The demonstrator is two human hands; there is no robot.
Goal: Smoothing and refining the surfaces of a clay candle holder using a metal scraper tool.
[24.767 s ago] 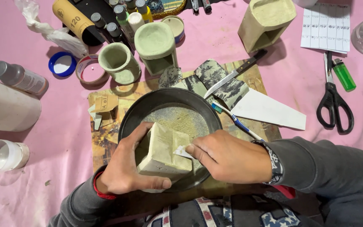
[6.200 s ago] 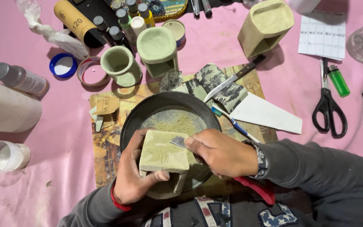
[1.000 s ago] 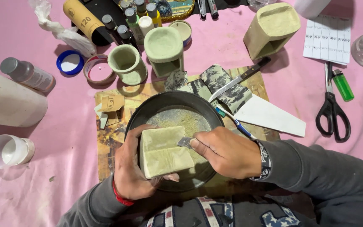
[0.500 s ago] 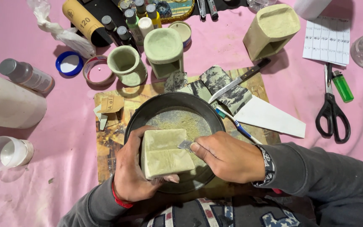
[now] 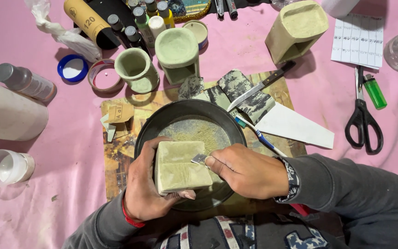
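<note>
Left hand [image 5: 150, 184] wraps from below and the side around a pale green, square-cornered carved stone block [image 5: 180, 166], thumb along its near edge and fingers [image 5: 185, 195] curled under, so the block is gripped firmly and held just above the near part of a round dark metal pan [image 5: 153, 124]. Right hand [image 5: 245, 170], just beside the block's right edge, is closed narrowly on a small flat metal blade [image 5: 200, 159], whose tip touches the block's top right corner. Greenish-yellow powder [image 5: 199, 133] lies over the pan floor beyond the hands, which suggests that a good deal of scraping is already done; the block's faces look flat and even, yet no hollow or opening shows, unlike the finished-looking pale green carved vessels [image 5: 177, 53] standing farther off, past the pan, so shaping appears to be only partly complete. A kitchen knife with a dark handle [image 5: 261, 86] and a blue-handled toothbrush [image 5: 260, 137] rest beyond the right hand, on a board; black-handled scissors [image 5: 364, 124] and a green lighter [image 5: 374, 91] lie well apart to its right, on the pink cloth [image 5: 61, 184].
</note>
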